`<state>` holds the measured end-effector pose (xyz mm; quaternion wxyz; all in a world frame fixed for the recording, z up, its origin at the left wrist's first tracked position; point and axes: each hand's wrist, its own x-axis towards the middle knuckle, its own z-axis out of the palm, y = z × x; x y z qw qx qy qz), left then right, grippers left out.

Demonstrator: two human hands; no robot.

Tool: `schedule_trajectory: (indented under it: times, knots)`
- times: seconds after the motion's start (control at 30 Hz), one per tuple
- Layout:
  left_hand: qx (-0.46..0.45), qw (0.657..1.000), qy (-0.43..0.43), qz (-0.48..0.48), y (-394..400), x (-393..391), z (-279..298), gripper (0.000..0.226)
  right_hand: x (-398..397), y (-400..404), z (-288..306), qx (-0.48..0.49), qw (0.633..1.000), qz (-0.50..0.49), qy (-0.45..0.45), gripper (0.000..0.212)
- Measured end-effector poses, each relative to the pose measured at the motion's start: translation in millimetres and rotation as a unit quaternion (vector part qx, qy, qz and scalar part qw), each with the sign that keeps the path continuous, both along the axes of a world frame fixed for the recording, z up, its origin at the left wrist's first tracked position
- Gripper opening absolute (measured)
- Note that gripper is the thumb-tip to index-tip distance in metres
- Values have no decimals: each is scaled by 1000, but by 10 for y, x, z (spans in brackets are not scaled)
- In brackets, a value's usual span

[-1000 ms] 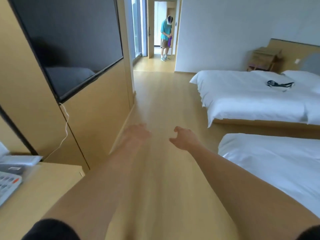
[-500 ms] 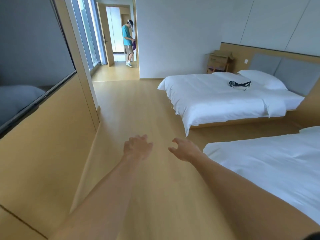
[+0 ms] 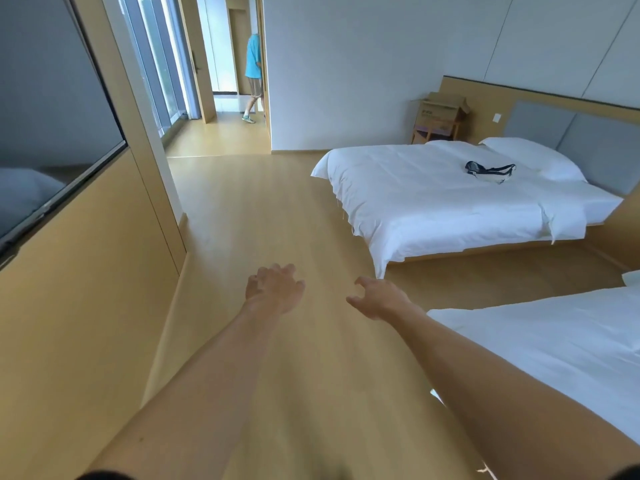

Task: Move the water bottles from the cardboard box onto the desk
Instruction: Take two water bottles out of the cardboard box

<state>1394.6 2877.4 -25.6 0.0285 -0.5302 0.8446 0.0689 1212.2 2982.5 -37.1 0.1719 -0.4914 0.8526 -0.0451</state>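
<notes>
The box (image 3: pixel 443 109) sits on a small stand (image 3: pixel 434 130) against the far wall, beside the head of the far bed (image 3: pixel 450 199), well beyond the fingers and up to their right. Its flaps stand open, but no bottles show from here; they are probably inside, though the view is too distant to tell. The tabletop is not in view.

Full water bottles should be fairly heavy for their size, stiff while capped and full, with smooth plastic that may slip if wet. The safest hold is likely a wrap round the middle of the body, thumb opposite the fingers, or round the neck under the cap when lifting straight up out of the box.

Both arms reach forward over the wooden floor (image 3: pixel 263 209). The left hand (image 3: pixel 275 289) shows its back, fingers loosely curled and holding nothing. The right hand (image 3: pixel 379 297) is just beside it, apart, thumb toward the left, fingers half bent and spread, also empty.
</notes>
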Motion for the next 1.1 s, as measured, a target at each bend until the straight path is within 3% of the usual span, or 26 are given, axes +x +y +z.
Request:
schedule_trajectory:
  times: [0.37, 0.63, 1.1]
  knots:
    - [22, 999, -44, 16, -1600, -857, 17, 49, -931, -1753, -265, -15, 999, 43, -19, 57]
    - [28, 999, -19, 34, -2881, -1721, 265, 50, -1844, -3099, -99, 0, 998, 68, -5, 57]
    - [44, 998, 11, 42, -5153, -2575, 109, 51, -2703, -5309, -89, -16, 995, 93, 22, 51]
